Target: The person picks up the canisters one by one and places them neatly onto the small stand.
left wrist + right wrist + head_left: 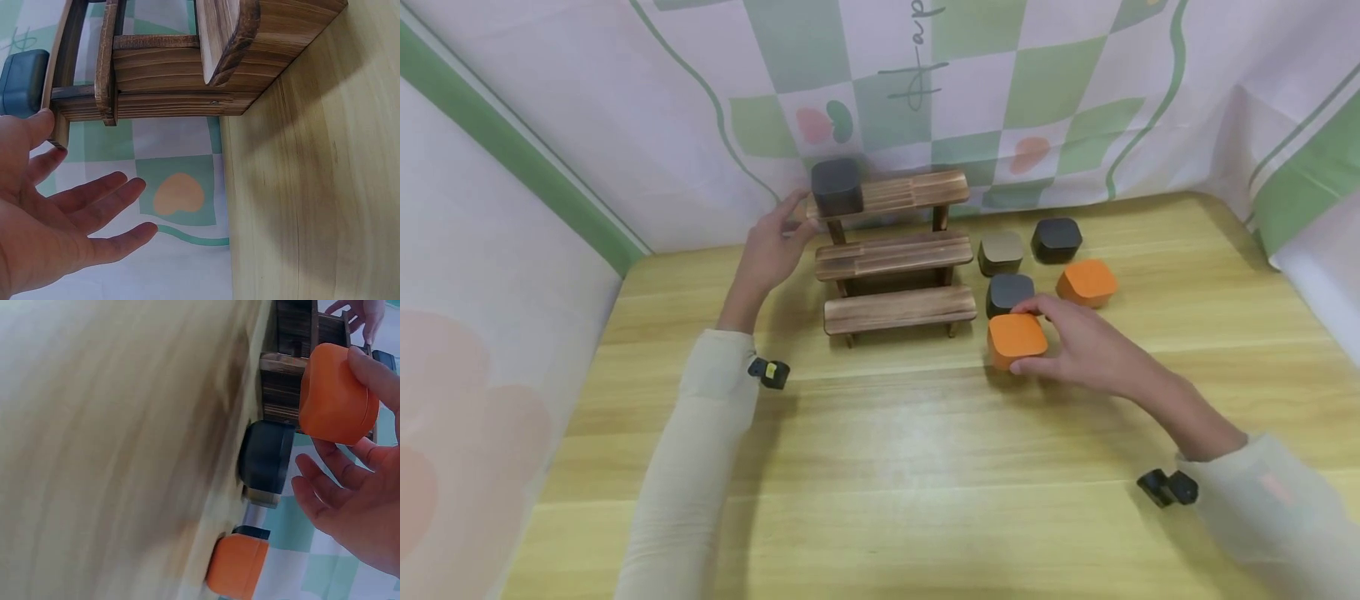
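Note:
A three-tier wooden stand (895, 254) stands against the cloth backdrop. My left hand (775, 250) is at the left end of its top tier; in the left wrist view the thumb and index finger (47, 164) pinch the board's end, other fingers spread. On that end sits a dark rounded box (837, 187). To the right of the stand, my right hand (1090, 350) grips a small orange rounded box (1017, 335) between thumb and fingers. In the right wrist view this orange box (337, 394) is raised off the table.
Right of the stand, on the wooden table (880, 483), are a dark grey box (1010, 292), a brownish box (1000, 252), a black box (1057, 239) and another orange box (1087, 282). A checked cloth (970, 92) hangs behind.

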The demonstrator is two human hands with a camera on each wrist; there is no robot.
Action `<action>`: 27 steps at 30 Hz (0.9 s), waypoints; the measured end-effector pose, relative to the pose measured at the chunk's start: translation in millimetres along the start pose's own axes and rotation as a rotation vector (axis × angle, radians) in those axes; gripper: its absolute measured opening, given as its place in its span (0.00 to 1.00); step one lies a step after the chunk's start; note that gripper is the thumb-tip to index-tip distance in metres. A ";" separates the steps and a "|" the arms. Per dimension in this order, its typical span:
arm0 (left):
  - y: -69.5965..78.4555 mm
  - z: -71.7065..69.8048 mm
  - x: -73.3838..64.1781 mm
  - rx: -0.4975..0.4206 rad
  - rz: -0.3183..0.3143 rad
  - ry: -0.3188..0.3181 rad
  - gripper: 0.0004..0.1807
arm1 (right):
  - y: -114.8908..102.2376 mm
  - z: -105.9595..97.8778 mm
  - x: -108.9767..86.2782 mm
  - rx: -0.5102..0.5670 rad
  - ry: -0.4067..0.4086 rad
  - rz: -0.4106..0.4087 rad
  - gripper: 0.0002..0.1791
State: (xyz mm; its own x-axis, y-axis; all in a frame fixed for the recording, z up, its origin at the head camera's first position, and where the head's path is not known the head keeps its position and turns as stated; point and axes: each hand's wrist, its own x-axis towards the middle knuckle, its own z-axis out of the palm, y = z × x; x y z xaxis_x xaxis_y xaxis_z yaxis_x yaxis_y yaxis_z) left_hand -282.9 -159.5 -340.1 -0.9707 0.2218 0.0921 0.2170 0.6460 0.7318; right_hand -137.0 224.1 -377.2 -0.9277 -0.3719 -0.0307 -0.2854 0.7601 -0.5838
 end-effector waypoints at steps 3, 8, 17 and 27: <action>0.2 -0.3 0.5 0.007 -0.003 0.001 0.31 | -2.4 -1.9 1.7 0.013 0.011 -0.007 0.42; -0.2 -0.3 1.4 0.004 -0.001 0.005 0.31 | -7.4 -3.9 5.0 0.031 0.017 -0.014 0.42; -0.3 1.0 1.3 -0.006 -0.004 0.015 0.31 | -11.7 -8.9 13.8 0.032 0.009 -0.017 0.41; -0.3 1.5 0.8 -0.008 -0.012 0.010 0.31 | -18.4 -13.6 22.7 0.030 0.023 -0.037 0.40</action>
State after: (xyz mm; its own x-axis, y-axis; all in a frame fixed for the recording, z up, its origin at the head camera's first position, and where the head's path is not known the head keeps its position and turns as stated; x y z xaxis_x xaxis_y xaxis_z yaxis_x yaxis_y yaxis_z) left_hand -283.6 -158.4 -341.2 -0.9742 0.2069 0.0899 0.2046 0.6429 0.7381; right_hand -156.1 208.9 -356.1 -0.9222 -0.3867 0.0102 -0.3126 0.7293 -0.6086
